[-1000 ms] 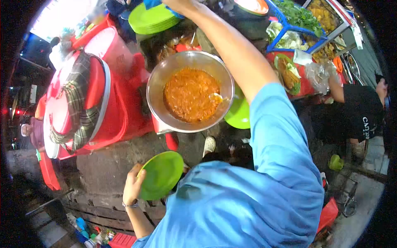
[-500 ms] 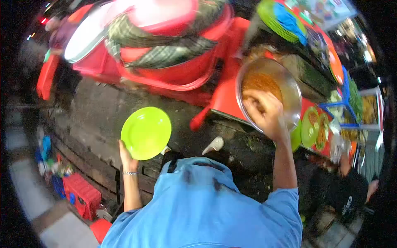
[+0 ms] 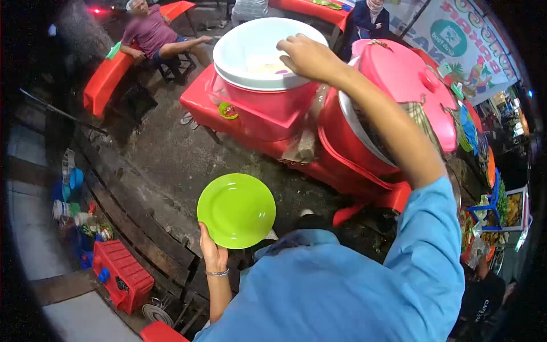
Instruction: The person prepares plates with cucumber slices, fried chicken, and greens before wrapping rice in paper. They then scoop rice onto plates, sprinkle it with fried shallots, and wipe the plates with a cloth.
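Observation:
My left hand point(image 3: 212, 249) grips the rim of a bright green plate point(image 3: 236, 211). Nothing lies on the plate, which is held out over the dark ground. Up at the top, my right hand point(image 3: 307, 56) hangs over the right side of a wide white basin point(image 3: 228, 62), its fingers curled down and drawn together. What those fingers hold, if anything, is hidden from me. Inside the basin I see something pale yellowish point(image 3: 265, 64) and a small purple bit near my fingertips. The basin rests on a pink tub point(image 3: 273, 111).
Right of the basin stands a large pink tub with a pink lid point(image 3: 404, 74) and a checked cloth. A red crate point(image 3: 119, 273) sits at lower left. One person sits near a red table point(image 3: 105, 85); another in black point(image 3: 481, 296) is at lower right.
My right hand has left the metal pot of orange-brown food and reached over to the white basin. My view has swung left. The green plate stays in my left hand.

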